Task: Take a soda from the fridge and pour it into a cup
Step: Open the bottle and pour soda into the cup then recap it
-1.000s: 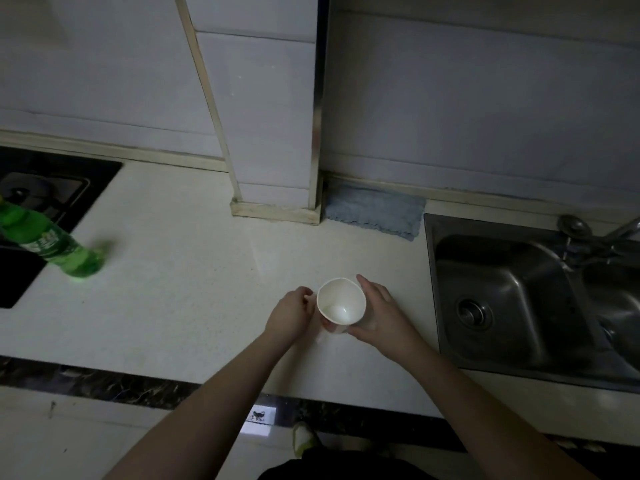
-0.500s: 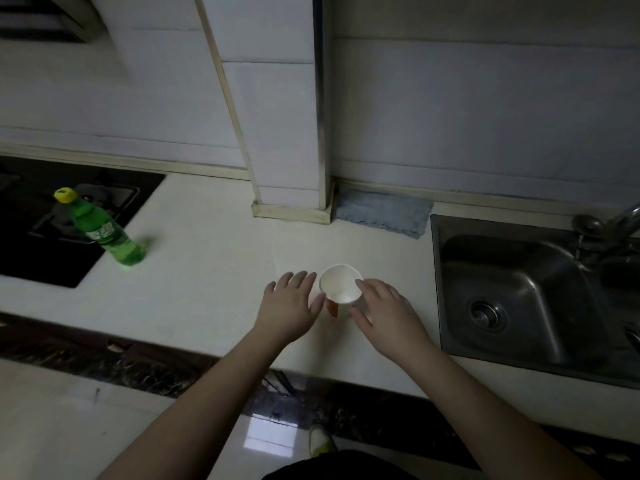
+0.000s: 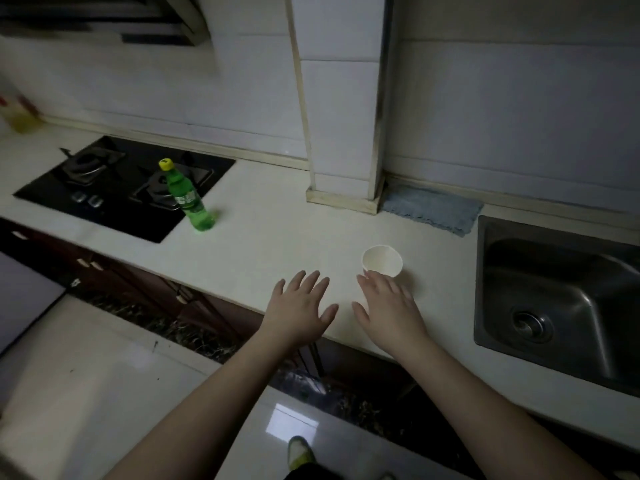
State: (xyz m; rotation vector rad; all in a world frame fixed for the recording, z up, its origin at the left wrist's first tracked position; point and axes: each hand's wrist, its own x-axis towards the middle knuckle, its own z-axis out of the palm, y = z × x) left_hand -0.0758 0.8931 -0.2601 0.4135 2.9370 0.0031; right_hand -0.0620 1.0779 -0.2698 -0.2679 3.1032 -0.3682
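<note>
A white paper cup [image 3: 382,260] stands upright on the pale countertop [image 3: 277,244], its inside bare. My right hand [image 3: 389,306] hovers just in front of the cup, fingers spread, holding nothing; its fingertips cover the cup's lower front. My left hand [image 3: 299,306] is flat and open to the left of it, also holding nothing. A green soda bottle [image 3: 188,199] with a yellow cap stands capped at the left, beside the stove's edge, well away from both hands.
A black gas stove [image 3: 114,188] is set into the counter at the left. A steel sink [image 3: 561,299] lies at the right. A grey cloth [image 3: 433,207] rests against the wall by a tiled pillar [image 3: 343,133]. A yellowish bottle [image 3: 20,116] stands far left.
Both hands have let go of the cup and drawn back toward the counter's front edge with fingers spread. The cup now stands alone. The view has shifted, bringing the bottle and stove further in.
</note>
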